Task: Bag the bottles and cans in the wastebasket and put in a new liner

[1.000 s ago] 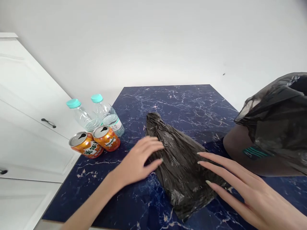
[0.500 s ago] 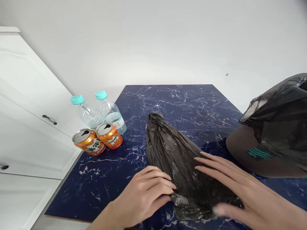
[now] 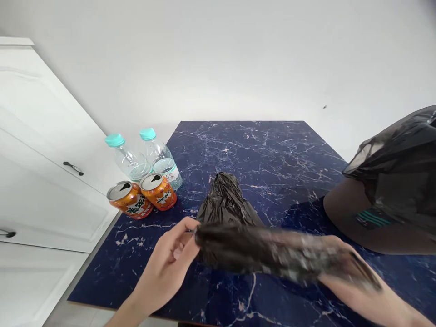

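Observation:
A crumpled black plastic bag (image 3: 231, 200) stretches across the near part of the table, its far end bunched on the surface and its near edge lifted and smeared by motion. My left hand (image 3: 173, 254) pinches the bag's left edge between thumb and fingers. On the other side, my right hand (image 3: 344, 259) is partly covered by the blurred plastic, so its fingers are hidden. Left of the bag stand two orange soda cans, one printed MIRINDA (image 3: 158, 191) and one with Chinese characters (image 3: 130, 200), both with opened tops.
Two clear bottles with turquoise caps, a left one (image 3: 131, 159) and a right one (image 3: 161, 159), stand behind the cans. At right is a grey bin (image 3: 344, 218) lined with a black bag (image 3: 402, 181). A white cabinet (image 3: 44, 181) borders the blue marbled table (image 3: 252, 145).
My hands have gone from lying on the flat bag to raising its near edge. My left hand has closed on that edge, and the bag's far end has been drawn nearer.

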{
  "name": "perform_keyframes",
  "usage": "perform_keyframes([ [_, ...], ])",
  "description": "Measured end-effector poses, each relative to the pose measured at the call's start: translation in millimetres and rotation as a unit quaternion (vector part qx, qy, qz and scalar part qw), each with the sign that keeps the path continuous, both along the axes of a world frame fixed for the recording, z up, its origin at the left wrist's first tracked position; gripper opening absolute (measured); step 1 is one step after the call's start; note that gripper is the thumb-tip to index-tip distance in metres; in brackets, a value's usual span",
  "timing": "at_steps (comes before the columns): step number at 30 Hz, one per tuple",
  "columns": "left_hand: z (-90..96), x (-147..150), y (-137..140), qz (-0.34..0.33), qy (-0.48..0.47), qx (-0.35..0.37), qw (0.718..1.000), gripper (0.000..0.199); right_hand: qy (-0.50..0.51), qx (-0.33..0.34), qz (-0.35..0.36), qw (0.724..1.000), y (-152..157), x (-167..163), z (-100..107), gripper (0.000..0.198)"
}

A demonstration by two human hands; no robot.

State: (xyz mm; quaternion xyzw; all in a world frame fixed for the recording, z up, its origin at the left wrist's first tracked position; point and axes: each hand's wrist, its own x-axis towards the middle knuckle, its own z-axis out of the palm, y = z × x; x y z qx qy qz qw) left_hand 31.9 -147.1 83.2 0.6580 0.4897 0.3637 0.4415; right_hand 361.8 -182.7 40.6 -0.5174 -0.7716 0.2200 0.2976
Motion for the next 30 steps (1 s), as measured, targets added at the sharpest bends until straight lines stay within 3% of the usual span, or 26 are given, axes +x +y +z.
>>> perform_keyframes([
  [3, -5.8, 5, 12, 0.1, 0.038, 0.029, 0.994, 0.035, 0.155, -0.148, -0.077, 0.974, 29, -14, 11, 0.054],
  [6, -12.3, 16, 20, 0.168, 0.091, 0.22, 0.957, 0.028, 0.264, -0.221, -0.122, 0.931, 68, -32, 12, 0.062],
  [8, -16.7, 23, 21, 0.126, 0.179, 0.349, 0.911, 0.038, 0.25, -0.218, -0.135, 0.934, 96, -40, 6, 0.062],
  [10, -23.2, 29, 22, 0.027, 0.29, 0.395, 0.871, 0.043, 0.202, -0.199, -0.139, 0.949, 119, -44, -1, 0.062],
  [13, -40.2, 30, 29, -0.071, 0.402, 0.363, 0.838, 0.05, 0.159, -0.15, -0.17, 0.961, 130, -46, -3, 0.07],
  [15, -54.7, 30, 37, -0.076, 0.44, 0.334, 0.83, 0.056, 0.088, -0.047, -0.177, 0.979, 120, -52, 1, 0.076],
  [17, -67.9, 29, 45, -0.076, 0.456, 0.315, 0.829, 0.058, -0.024, 0.071, -0.138, 0.988, 102, -64, 6, 0.07],
  [19, -76.6, 29, 50, -0.08, 0.459, 0.3, 0.832, 0.058, -0.114, 0.114, -0.076, 0.984, 84, -82, 8, 0.063],
  [23, -79.5, 26, 57, -0.105, 0.447, 0.277, 0.844, 0.06, -0.219, 0.078, 0.006, 0.973, 72, -120, 0, 0.067],
  [30, -66.1, 1, 36, -0.165, 0.454, 0.292, 0.825, 0.056, -0.233, 0.002, 0.028, 0.972, 95, -145, -24, 0.068],
])
